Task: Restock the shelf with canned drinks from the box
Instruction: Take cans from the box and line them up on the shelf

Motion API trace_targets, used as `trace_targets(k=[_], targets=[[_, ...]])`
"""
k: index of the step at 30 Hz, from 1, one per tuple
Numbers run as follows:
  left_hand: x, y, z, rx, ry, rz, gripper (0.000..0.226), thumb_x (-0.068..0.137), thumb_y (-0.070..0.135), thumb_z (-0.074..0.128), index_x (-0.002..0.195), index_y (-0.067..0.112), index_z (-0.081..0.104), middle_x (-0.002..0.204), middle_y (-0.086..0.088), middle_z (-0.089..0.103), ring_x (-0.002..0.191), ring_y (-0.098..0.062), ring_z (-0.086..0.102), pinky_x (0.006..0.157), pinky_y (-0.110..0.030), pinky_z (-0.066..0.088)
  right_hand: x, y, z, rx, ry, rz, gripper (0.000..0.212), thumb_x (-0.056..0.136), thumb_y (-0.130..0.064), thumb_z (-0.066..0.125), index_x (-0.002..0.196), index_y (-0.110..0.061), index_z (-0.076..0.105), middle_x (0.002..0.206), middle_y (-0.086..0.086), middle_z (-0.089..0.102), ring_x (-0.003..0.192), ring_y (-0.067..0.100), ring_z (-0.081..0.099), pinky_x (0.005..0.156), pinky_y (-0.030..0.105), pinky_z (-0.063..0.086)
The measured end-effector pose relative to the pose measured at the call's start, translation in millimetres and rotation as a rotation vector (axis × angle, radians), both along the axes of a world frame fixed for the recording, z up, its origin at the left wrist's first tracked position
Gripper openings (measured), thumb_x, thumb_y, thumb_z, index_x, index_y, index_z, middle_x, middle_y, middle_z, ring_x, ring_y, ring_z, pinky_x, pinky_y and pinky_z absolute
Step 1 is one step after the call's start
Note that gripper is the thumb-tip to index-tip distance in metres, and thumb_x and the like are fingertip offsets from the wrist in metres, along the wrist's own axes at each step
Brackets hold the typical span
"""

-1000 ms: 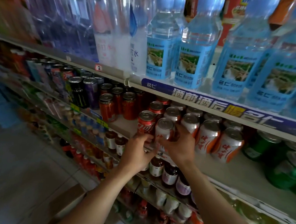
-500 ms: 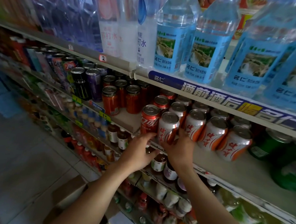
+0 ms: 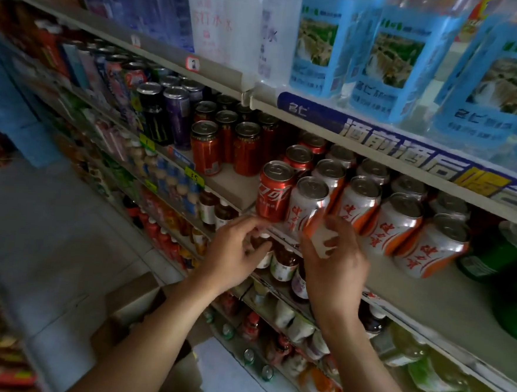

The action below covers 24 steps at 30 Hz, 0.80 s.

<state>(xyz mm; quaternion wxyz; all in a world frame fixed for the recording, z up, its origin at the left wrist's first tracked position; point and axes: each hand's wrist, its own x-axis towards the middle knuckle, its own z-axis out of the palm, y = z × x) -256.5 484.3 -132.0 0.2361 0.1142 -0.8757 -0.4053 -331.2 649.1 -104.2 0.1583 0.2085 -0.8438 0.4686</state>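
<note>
Now both hands are in front of the middle shelf (image 3: 233,191), at its front edge. The right hand (image 3: 333,262) is at the lower part of a white and orange can (image 3: 307,208), which stands at the front of the shelf; its fingers are curled near the bottom of this can, but the picture is blurred there and I cannot tell if they really grip it or only touch it. The left hand (image 3: 232,250) is a little lower and to the left, just under the shelf edge, with fingers loosely bent and nothing inside them. It is near the red cola can (image 3: 274,192) but apart from it.

The red cola can stands upright just beside the white and orange can, on its left. To the right of them a row of white and orange cans (image 3: 402,227) continues along the front, with more of the same behind. Further right there are green cans (image 3: 497,258). To the left, deeper on the same shelf, stand dark red cans (image 3: 207,146), then a black can (image 3: 154,112) and a purple can (image 3: 177,115).

On the shelf above stand water bottles with blue labels (image 3: 389,64). Below the hands are small bottles (image 3: 283,263) on a lower shelf. An open cardboard box (image 3: 130,306) is on the floor (image 3: 64,243), low between the arms.
</note>
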Motion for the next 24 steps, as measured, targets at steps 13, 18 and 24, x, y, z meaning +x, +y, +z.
trace_targets(k=[13, 18, 24], targets=[[218, -93, -162, 0.484, -0.768, 0.7, 0.043, 0.077, 0.031, 0.073, 0.107, 0.0, 0.069, 0.113, -0.019, 0.067, 0.112, -0.032, 0.061, 0.092, -0.029, 0.045, 97, -132, -160, 0.469, -0.551, 0.998, 0.029, 0.076, -0.033, 0.071, 0.097, -0.014, 0.066, 0.075, -0.003, 0.066, 0.069, 0.009, 0.065, 0.072, 0.041, 0.058], [270, -158, -248, 0.662, -0.861, 0.794, 0.031, 0.084, 0.027, 0.074, 0.064, 0.028, 0.05, 0.084, 0.0, 0.058, 0.105, -0.027, 0.063, 0.065, -0.013, 0.028, 141, -216, -265, 0.657, -0.747, 0.957, 0.043, 0.066, -0.035, 0.078, 0.1, -0.01, 0.065, 0.081, 0.008, 0.066, 0.078, 0.027, 0.065, 0.078, 0.046, 0.055], [286, -237, -362, 0.784, -0.846, 0.854, 0.047, 0.077, 0.034, 0.073, 0.117, 0.01, 0.064, 0.116, -0.009, 0.066, 0.112, -0.026, 0.062, 0.094, -0.029, 0.047, 165, -314, -401, 0.843, -0.95, 0.844, 0.039, 0.076, -0.012, 0.082, 0.108, -0.005, 0.063, 0.092, 0.0, 0.059, 0.084, 0.015, 0.057, 0.064, 0.008, 0.04]])
